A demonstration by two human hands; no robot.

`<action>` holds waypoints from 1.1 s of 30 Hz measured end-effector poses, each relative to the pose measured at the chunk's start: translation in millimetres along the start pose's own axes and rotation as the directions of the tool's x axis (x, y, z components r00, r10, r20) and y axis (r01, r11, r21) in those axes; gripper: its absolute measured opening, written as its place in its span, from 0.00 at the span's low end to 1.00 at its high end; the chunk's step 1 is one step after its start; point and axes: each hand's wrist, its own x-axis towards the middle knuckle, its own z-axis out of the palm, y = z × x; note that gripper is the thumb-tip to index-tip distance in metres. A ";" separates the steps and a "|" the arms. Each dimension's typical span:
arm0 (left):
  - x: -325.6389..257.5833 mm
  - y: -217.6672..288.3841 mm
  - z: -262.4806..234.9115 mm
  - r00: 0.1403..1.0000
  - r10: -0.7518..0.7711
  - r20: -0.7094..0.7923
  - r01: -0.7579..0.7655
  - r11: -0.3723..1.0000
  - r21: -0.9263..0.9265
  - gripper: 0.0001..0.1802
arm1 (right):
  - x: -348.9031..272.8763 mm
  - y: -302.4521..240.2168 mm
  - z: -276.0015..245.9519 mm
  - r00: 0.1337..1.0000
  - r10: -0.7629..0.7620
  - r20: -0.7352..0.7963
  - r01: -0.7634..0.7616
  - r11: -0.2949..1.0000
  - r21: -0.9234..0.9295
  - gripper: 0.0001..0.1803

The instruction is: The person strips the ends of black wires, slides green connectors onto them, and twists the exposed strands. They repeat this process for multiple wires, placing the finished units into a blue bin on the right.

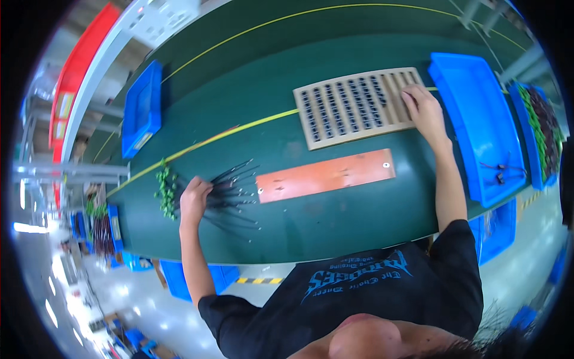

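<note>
My left hand [196, 200] is closed on a bundle of thin black wires [230, 190]. Their loose ends fan out to the right, and a cluster of small green pieces [166, 190] lies on the bundle's left side. My right hand [423, 110] is at the right end of a pale slotted tray [312, 142], its fingers bent together over the slots. Whatever those fingers hold is too small to make out. Rows of small black parts [341, 107] fill most of the tray, while slots near my right hand are bare. Below it lies a flat copper-orange strip [326, 175].
The green table [239, 78] carries yellow lines. A blue bin [143, 110] stands at the left. At the right, a larger blue bin [466, 107] holds a few dark wired pieces [502, 173]. Beyond it, another blue bin [541, 134] holds green-ended dark wires.
</note>
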 end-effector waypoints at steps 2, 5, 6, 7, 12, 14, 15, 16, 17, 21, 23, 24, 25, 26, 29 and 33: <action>1.5 10.0 -3.8 0.999 -0.002 -0.041 0.001 1.000 -0.020 0.04 | 0.8 9.3 -1.9 0.996 0.088 0.013 -0.089 0.991 0.103 0.09; 16.1 17.6 -5.4 0.992 -0.045 -0.115 0.038 0.997 -0.063 0.04 | -4.5 19.2 -0.4 0.998 0.011 0.056 -0.016 0.995 0.095 0.11; 16.4 18.8 -6.5 0.987 -0.074 -0.140 0.063 0.995 -0.079 0.04 | -4.5 17.2 2.4 0.996 -0.035 0.083 0.028 0.996 0.087 0.11; 17.5 18.8 -8.3 0.986 -0.088 -0.143 0.075 0.993 -0.091 0.04 | -3.9 14.0 6.8 0.994 0.006 0.111 -0.014 0.997 0.076 0.12; 8.9 -3.9 -36.1 0.949 -0.258 -0.179 0.207 0.943 -0.259 0.06 | -5.8 -1.5 46.4 0.996 -0.066 0.056 0.071 0.993 -0.089 0.15; 9.7 -15.1 -56.5 0.883 -0.414 -0.220 0.297 0.858 -0.418 0.06 | -9.8 5.9 53.7 0.998 -0.019 0.063 0.025 0.994 -0.103 0.14; 10.8 -20.0 -69.3 0.859 -0.435 -0.271 0.335 0.877 -0.345 0.07 | -11.7 4.7 51.4 0.999 -0.045 0.032 0.047 0.994 -0.097 0.14; 9.2 -27.6 -77.2 0.806 -0.495 -0.325 0.338 0.836 -0.433 0.08 | -13.5 1.7 50.6 0.994 -0.105 -0.015 0.103 0.990 -0.094 0.12; 5.9 -35.2 -86.0 0.775 -0.503 -0.383 0.324 0.836 -0.443 0.08 | -13.9 -7.4 49.0 1.000 -0.013 0.010 0.013 0.999 -0.036 0.11; 0.6 -48.5 -110.2 0.671 -0.461 -0.580 0.238 0.876 -0.420 0.08 | -14.5 -9.6 48.8 0.969 0.248 0.024 -0.247 0.943 0.224 0.09; 3.5 -45.0 -119.5 0.689 -0.315 -0.653 0.163 0.945 -0.283 0.09 | -13.8 9.6 57.9 0.959 0.279 -0.044 -0.233 0.870 0.436 0.09; 10.1 -36.9 -122.1 0.720 -0.192 -0.667 0.100 0.980 -0.175 0.09 | -11.8 20.0 63.0 0.957 0.277 -0.092 -0.183 0.816 0.548 0.10; 18.0 -28.5 -124.4 0.742 -0.065 -0.667 0.031 0.998 -0.063 0.10 | -11.9 30.5 66.6 0.949 0.280 -0.141 -0.125 0.750 0.649 0.10; 27.2 -6.9 -121.5 0.759 -0.041 -0.649 -0.022 0.996 -0.088 0.10 | -10.7 29.1 63.4 0.941 0.335 -0.052 -0.206 0.685 0.699 0.14; 62.5 59.6 -104.3 0.878 0.005 -0.479 -0.097 0.981 -0.168 0.10 | -10.0 21.7 56.2 0.922 0.385 -0.042 -0.237 0.647 0.725 0.17; 95.1 102.9 -54.5 0.935 0.143 -0.326 -0.269 0.885 -0.381 0.06 | -25.7 -32.5 47.7 0.935 0.354 0.002 -0.196 0.513 0.836 0.16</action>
